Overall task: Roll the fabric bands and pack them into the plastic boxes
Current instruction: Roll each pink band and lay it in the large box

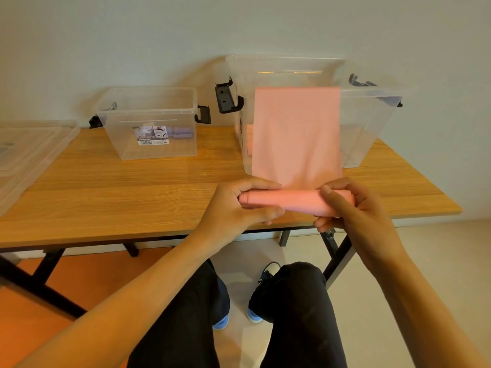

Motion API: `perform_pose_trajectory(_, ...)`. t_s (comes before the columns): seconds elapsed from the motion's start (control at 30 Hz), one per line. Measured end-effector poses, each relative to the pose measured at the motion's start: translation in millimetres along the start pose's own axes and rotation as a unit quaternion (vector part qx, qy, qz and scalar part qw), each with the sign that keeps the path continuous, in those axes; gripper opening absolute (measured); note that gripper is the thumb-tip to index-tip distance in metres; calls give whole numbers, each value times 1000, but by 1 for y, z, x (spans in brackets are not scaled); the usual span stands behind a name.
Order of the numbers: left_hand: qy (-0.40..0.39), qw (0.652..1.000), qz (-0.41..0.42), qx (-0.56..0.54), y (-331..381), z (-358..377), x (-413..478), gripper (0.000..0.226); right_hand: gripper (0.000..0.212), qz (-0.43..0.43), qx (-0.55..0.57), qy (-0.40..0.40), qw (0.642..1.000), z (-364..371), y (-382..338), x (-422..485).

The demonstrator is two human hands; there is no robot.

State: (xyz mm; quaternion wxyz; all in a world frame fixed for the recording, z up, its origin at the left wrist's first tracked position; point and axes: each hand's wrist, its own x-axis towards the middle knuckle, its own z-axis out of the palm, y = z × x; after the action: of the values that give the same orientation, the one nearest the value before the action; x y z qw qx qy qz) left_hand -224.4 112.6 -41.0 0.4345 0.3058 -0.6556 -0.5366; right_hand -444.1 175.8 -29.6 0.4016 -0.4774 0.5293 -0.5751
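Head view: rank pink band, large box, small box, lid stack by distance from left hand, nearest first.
1. pink fabric band: gripped by the left hand.
2. large clear box: just behind it.
3. small clear box: back left.
4. stacked lids: far left edge.

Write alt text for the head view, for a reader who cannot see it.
A person's left grip and right grip hold the rolled end of a pink fabric band over a wooden table; its unrolled part rises in front of a large clear box. A smaller clear box to the left holds purple rolls.
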Motion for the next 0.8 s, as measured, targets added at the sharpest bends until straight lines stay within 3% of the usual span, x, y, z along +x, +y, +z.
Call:
perform_pose_trajectory(0.23,36,999,9,21,-2,3,1,18,34,15,-19,-61,998,-5,-5,-2)
perform_pose_trajectory(0.4,13,1000,4,-11,1,4,-1,31,32,25,-17,-42,999,-5,-3,0)
perform_pose_trajectory(0.63,46,997,-24,-56,0,4,-1,14,32,20,16,-56,998,-4,-2,1)
perform_pose_trajectory(0.8,20,999,-18,-42,3,3,-2,27,27,19,11,-33,999,-3,-1,3)
